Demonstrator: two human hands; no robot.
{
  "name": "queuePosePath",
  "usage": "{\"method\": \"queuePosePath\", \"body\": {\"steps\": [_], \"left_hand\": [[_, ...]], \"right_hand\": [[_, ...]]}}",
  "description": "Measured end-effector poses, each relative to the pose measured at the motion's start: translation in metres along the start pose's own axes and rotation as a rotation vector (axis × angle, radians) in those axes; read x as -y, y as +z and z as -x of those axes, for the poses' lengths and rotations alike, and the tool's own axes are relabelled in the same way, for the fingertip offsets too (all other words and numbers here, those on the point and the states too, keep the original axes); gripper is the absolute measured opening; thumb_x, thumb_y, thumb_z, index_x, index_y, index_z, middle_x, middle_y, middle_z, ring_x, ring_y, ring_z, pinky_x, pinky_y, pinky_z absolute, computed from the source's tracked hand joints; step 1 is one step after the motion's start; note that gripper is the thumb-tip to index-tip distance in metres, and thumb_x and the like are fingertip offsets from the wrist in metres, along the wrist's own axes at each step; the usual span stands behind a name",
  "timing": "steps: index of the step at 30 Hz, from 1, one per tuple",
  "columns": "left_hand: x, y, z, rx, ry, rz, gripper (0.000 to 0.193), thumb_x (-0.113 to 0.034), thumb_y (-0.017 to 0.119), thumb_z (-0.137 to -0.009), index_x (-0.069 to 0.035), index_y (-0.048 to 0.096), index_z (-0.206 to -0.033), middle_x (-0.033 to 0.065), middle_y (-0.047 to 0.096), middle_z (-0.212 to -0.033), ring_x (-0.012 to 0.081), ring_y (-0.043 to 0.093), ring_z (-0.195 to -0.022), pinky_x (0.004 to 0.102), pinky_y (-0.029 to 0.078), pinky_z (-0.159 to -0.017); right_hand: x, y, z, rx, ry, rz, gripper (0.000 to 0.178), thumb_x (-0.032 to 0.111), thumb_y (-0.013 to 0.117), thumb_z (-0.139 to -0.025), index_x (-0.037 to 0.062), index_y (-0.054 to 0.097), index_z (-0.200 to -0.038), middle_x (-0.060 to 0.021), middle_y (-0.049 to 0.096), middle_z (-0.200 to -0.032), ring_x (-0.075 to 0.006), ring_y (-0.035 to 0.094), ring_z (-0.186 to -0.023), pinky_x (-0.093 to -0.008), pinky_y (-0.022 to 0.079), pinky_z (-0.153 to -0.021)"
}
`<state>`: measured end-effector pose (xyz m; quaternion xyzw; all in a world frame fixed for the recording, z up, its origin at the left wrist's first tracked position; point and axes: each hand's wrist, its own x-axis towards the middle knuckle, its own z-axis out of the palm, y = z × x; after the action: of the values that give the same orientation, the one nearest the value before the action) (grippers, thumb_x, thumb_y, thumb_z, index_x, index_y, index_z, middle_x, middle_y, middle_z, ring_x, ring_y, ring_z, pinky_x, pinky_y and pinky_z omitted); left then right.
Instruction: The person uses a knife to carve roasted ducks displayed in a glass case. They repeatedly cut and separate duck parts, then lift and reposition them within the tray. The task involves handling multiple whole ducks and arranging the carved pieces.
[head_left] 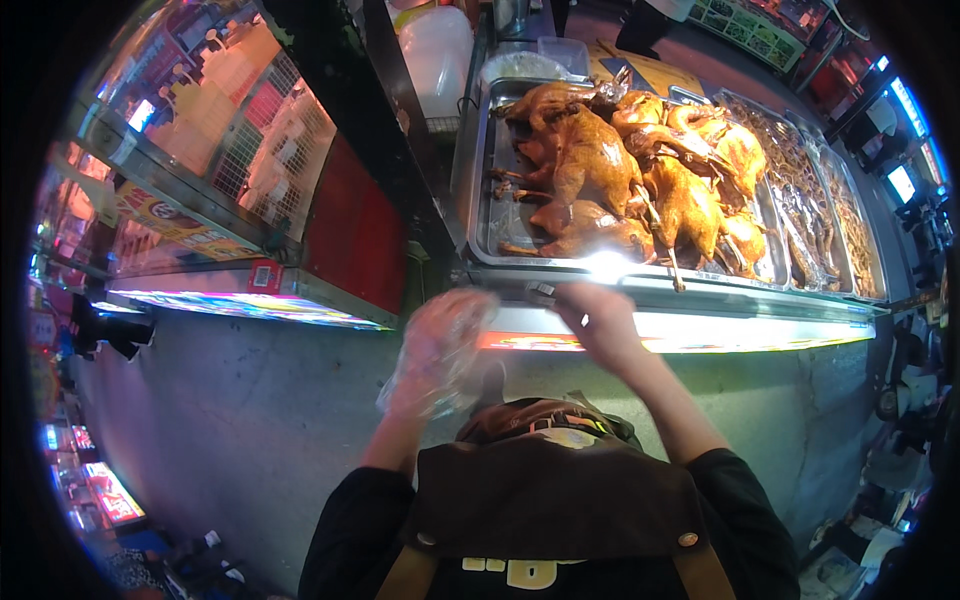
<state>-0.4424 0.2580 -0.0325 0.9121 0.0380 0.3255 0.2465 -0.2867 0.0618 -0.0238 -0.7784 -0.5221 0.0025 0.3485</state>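
My left hand [447, 335] is inside a loose clear plastic glove, just in front of the stall's front edge. Motion and the wrinkled plastic blur its fingers. My right hand [603, 322] is bare and held a short way to the right, with its fingers bent together. A small dark, shiny piece [541, 289] shows at its fingertips, too small to name. Beyond both hands lies a metal tray [478, 205] piled with glossy brown roast ducks [590, 165]. Some duck legs stick out over its near rim. Neither hand touches the birds.
Right of the ducks, another tray holds dark cooked pieces [805, 215], with a further tray [868, 245] beside it. A lit strip [720, 332] runs along the stall's front. At left stand a red-sided cart [350, 235] and a dark post [375, 110].
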Motion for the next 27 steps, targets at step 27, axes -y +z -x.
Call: {"method": "queuePosePath", "body": {"steps": [27], "left_hand": [[0.028, -0.020, 0.039, 0.076, -0.478, 0.332, 0.031, 0.008, 0.060, -0.077, -0.003, 0.068, -0.104, 0.0171, 0.069, -0.096, 0.0356, 0.068, -0.088, 0.0399, 0.055, -0.077]], "right_hand": [[-0.024, 0.025, -0.195, 0.936, -0.702, 0.953, 0.008, 0.029, 0.070, -0.077, 0.0220, 0.073, -0.078, 0.0036, 0.068, -0.081, -0.0175, 0.065, -0.090, -0.0340, 0.041, -0.075]]}}
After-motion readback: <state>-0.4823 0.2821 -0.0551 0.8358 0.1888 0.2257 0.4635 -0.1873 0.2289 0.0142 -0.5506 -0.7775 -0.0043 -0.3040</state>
